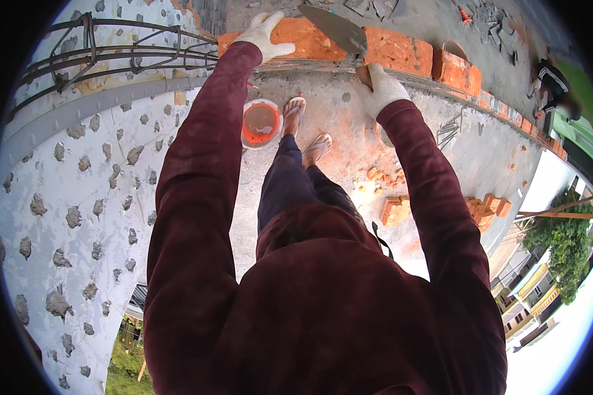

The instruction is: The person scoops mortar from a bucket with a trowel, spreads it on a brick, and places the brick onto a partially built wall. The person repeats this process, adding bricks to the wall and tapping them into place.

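Concrete floor (pixel 468 158); pitted wall (pixel 82 171) at 9 o'clock. Brick course (pixel 396 50) at 12 o'clock; left hand (pixel 263 38), splayed, lies against it, seemingly for steadying. Right hand (pixel 381 92) grips trowel (pixel 335 30) by handle, blade angled toward 11 o'clock. Bucket (pixel 257 139) at 11 o'clock, likely for easy reach.

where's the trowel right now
In the head view, the trowel is at the top, just right of centre, in the person's right hand, its blade over the brick row.
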Available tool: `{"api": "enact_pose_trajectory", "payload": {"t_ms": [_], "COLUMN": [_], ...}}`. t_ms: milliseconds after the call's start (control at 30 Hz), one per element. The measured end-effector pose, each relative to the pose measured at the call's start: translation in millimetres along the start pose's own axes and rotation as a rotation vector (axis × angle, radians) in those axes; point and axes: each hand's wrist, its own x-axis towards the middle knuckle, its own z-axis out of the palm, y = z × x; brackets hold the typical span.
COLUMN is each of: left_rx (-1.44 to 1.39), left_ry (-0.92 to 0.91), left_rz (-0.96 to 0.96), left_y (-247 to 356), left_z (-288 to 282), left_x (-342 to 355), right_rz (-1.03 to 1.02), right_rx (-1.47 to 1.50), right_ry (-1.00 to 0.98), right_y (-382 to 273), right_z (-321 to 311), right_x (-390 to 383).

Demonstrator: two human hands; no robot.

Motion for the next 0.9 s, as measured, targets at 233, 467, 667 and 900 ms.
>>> {"api": "enact_pose_trajectory", "payload": {"t_ms": [233,467,667,900], "left_rx": [-0.012,0.021,0.047,0.080], "left_ry": [-0.041,-0.163,-0.153,-0.170], "left_rz": [-0.148,-0.257,-0.263,-0.212], "left_y": [13,41,50,39], "left_z": [19,-17,-19,-12], "left_x": [4,8,4,8], "right_rz": [-0.080,0.043,-0.070,0.048], "right_rx": [0.117,0.032,0.189,0.148], "right_ry": [0.329,0.143,0.303,0.091], "right_y": [-23,-15,-25,-23], "right_z": [7,47,44,50], "right_x": [-24,5,-7,10]}}
